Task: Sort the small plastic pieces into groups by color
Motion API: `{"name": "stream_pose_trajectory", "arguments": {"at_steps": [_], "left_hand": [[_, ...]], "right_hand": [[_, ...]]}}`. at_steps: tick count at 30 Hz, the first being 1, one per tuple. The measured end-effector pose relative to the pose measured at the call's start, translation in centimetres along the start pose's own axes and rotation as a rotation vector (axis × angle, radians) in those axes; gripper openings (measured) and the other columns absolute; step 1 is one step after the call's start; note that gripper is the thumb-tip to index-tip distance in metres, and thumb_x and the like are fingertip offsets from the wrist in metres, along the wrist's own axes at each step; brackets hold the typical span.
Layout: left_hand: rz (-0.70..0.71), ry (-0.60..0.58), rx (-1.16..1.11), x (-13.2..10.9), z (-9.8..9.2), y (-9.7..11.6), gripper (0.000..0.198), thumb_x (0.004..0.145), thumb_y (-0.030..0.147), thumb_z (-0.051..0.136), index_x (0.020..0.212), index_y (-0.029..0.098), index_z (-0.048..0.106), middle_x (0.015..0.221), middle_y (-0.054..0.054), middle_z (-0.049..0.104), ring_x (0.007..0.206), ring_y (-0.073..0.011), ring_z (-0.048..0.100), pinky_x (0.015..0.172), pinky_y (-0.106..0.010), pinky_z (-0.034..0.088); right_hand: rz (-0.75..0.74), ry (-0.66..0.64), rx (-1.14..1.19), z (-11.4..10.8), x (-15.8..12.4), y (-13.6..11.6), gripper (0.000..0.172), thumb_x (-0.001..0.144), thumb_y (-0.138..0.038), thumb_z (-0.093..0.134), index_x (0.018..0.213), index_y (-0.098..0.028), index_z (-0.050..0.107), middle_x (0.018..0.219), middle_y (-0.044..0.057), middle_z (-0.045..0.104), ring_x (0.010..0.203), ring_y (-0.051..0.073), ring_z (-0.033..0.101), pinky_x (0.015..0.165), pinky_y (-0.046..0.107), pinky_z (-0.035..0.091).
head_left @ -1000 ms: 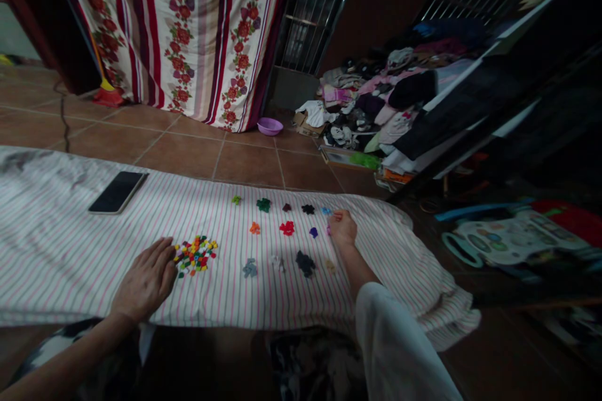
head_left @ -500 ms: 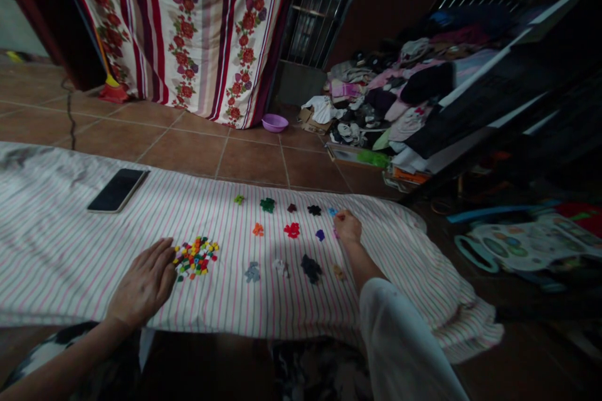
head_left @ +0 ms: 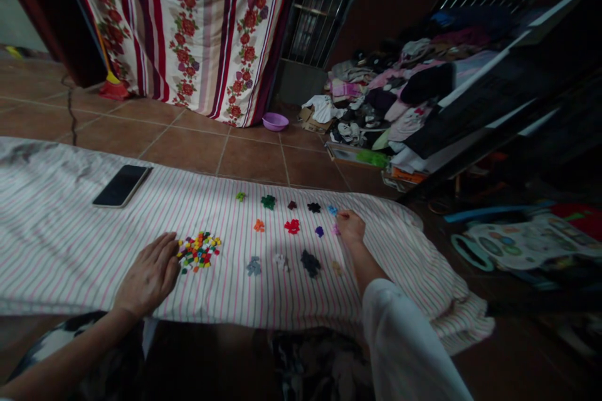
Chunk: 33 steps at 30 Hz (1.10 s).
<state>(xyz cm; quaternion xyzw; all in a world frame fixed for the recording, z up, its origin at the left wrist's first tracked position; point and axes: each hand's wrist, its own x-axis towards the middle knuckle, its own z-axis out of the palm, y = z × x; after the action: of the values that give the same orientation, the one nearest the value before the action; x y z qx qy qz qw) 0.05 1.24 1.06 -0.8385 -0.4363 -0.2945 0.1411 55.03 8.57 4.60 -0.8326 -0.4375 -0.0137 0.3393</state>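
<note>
My left hand (head_left: 149,272) lies flat on the striped cloth (head_left: 211,307), its fingertips beside a mixed pile of small coloured pieces (head_left: 200,252). At the right, my right hand (head_left: 352,225) is closed, fingertips pressed together; what they hold, if anything, is too small to see. It is close to the light blue pieces (head_left: 332,209) and the pink pieces (head_left: 335,229). Single-colour clusters stand in rows: dark green (head_left: 268,202), black (head_left: 314,207), red (head_left: 292,226), orange (head_left: 259,225), purple (head_left: 319,232), grey (head_left: 254,265), dark grey (head_left: 310,263) and several others.
A phone (head_left: 122,186) lies on the cloth at the left. Beyond, on the tiled floor, are a purple basin (head_left: 275,121), a red broom (head_left: 113,88) and a heap of clothes (head_left: 376,97). A striped floral curtain (head_left: 207,31) hangs behind.
The view has shifted slightly. My right hand has moved a little to the right, showing more of the pink pieces. My left hand stays beside the mixed pile.
</note>
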Motion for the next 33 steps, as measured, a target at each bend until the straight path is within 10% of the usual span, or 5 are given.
{"name": "stream_pose_trajectory", "arguments": {"at_steps": [12,22,33], "left_hand": [[-0.156,-0.014,-0.046,0.1,0.3,0.3,0.035,0.094,0.027,0.041,0.12,0.015,0.06,0.125,-0.015,0.067,0.129,-0.0292,0.056,0.107,-0.049,0.049],[-0.309,-0.024,-0.016,0.4,0.2,0.6,0.034,0.096,0.029,0.038,0.113,0.014,0.063,0.126,-0.016,0.067,0.127,-0.0294,0.056,0.106,-0.048,0.047],[-0.324,-0.116,0.004,0.9,-0.6,1.1,0.037,0.097,0.029,0.037,0.113,0.011,0.065,0.129,-0.018,0.066,0.127,-0.031,0.056,0.108,-0.048,0.044]], "right_hand": [[-0.064,-0.153,0.163,-3.2,-4.1,-8.0,0.028,0.076,-0.048,0.06,0.07,-0.021,0.061,0.061,0.004,0.066,0.058,0.02,0.06,0.061,0.031,0.044],[-0.51,-0.564,0.308,-1.1,-15.6,-17.4,0.024,0.089,-0.037,0.05,0.09,-0.021,0.068,0.067,-0.001,0.064,0.062,0.016,0.06,0.063,0.026,0.043],[-0.751,-0.621,0.344,4.9,-26.7,-20.6,0.022,0.09,-0.019,0.056,0.106,-0.021,0.07,0.096,0.006,0.063,0.087,0.019,0.061,0.084,0.032,0.052]]}}
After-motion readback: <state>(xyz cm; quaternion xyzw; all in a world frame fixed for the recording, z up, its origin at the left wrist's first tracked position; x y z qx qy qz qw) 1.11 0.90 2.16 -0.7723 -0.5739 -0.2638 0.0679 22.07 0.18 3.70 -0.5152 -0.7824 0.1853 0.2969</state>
